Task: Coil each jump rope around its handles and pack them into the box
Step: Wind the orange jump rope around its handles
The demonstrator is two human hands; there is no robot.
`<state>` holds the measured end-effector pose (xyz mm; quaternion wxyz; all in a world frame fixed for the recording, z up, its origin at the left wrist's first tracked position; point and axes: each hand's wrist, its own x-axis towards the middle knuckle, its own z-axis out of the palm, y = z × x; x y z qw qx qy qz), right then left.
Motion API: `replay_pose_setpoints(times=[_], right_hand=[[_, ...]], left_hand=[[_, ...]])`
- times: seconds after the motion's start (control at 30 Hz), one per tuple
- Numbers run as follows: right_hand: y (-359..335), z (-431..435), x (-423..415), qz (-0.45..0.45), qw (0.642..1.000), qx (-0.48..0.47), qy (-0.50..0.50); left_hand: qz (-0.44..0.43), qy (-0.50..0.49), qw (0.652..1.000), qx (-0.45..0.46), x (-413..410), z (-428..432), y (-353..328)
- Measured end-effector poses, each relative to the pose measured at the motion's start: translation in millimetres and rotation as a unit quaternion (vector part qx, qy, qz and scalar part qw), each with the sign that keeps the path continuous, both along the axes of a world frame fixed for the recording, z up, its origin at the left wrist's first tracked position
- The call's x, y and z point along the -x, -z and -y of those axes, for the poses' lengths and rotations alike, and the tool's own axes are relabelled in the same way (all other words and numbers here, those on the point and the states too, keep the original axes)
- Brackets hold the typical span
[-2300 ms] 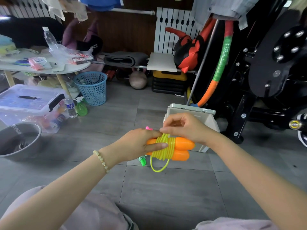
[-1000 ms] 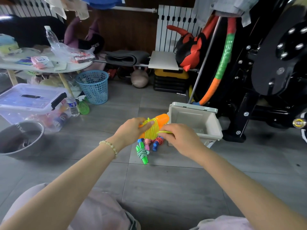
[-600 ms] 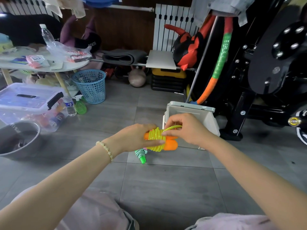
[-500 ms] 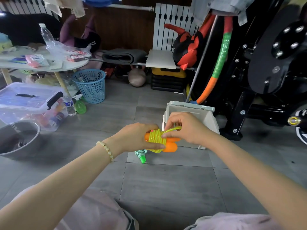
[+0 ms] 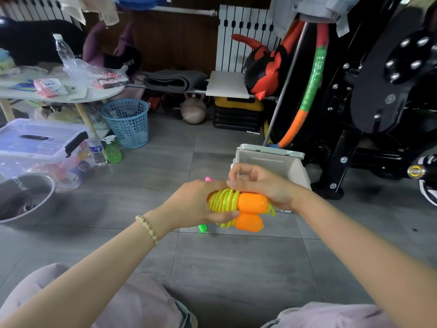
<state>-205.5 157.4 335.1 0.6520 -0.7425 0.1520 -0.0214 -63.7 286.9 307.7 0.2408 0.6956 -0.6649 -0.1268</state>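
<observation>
Head view, middle of the frame: left hand (image 5: 196, 204) wrapped round a pair of orange handles (image 5: 251, 202), thumb underneath, fingers over the top, gripping handles and coil together. Wound tight about the handles, yellow rope (image 5: 223, 201), with a loose loop poking out at the lower right of the bundle. Right hand (image 5: 262, 185) just right of it, fingers curled, tips pinching at the top of the coil. Bundle held up in front of the pale box (image 5: 267, 159), open, standing on the grey floor (image 5: 236, 268) at centre right. Below the left hand, a green handle tip (image 5: 202, 228); above it, a pink tip (image 5: 208, 179). Left of frame: blue basket (image 5: 127, 121), clear lidded bin (image 5: 40, 138), metal bowl (image 5: 47, 188).
</observation>
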Motion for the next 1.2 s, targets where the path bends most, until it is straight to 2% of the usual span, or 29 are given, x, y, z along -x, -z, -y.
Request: replay_pose_setpoints(times=[0.17, 0.3, 0.47, 0.67, 0.77, 0.93, 1.03, 1.1, 1.2], right_hand=[[-3.2, -13.8, 0.7, 0.041, 0.996, -0.048, 0.058], [-5.7, -23.9, -0.7, 0.049, 0.993, -0.056, 0.088], [5.6, -33.6, -2.5, 0.067, 0.990, -0.014, 0.120], [31.3, -42.7, -8.0, 0.105, 0.977, 0.062, 0.173], [53.9, -41.5, -10.3, 0.104, 0.952, 0.223, 0.181], [60.8, -47.6, -8.9, 0.087, 0.882, 0.386, 0.257], [61.2, -45.8, -6.7, 0.121, 0.842, 0.411, 0.328], [59.5, -47.1, -5.7, 0.135, 0.820, 0.446, 0.333], [56.3, -47.2, -6.9, 0.136, 0.855, 0.380, 0.326]], left_hand=[[-0.171, 0.006, 0.984, 0.043, -4.1, -0.7, 9.2], [-0.337, 0.018, 0.938, 0.084, -1.7, 0.6, 14.8], [-0.424, -0.047, 0.903, 0.056, 2.7, 2.8, 21.4], [-0.535, -0.158, 0.830, -0.012, 16.6, 3.8, 15.4], [-0.607, -0.186, 0.771, -0.038, 17.5, 8.9, 12.2], [-0.585, -0.226, 0.777, -0.051, 19.2, 13.4, 15.7], [-0.572, -0.245, 0.782, -0.035, 21.2, 15.6, 21.1], [-0.559, -0.242, 0.793, -0.023, 22.6, 15.6, 24.2], [-0.527, -0.225, 0.819, 0.023, 28.2, 11.9, 22.0]])
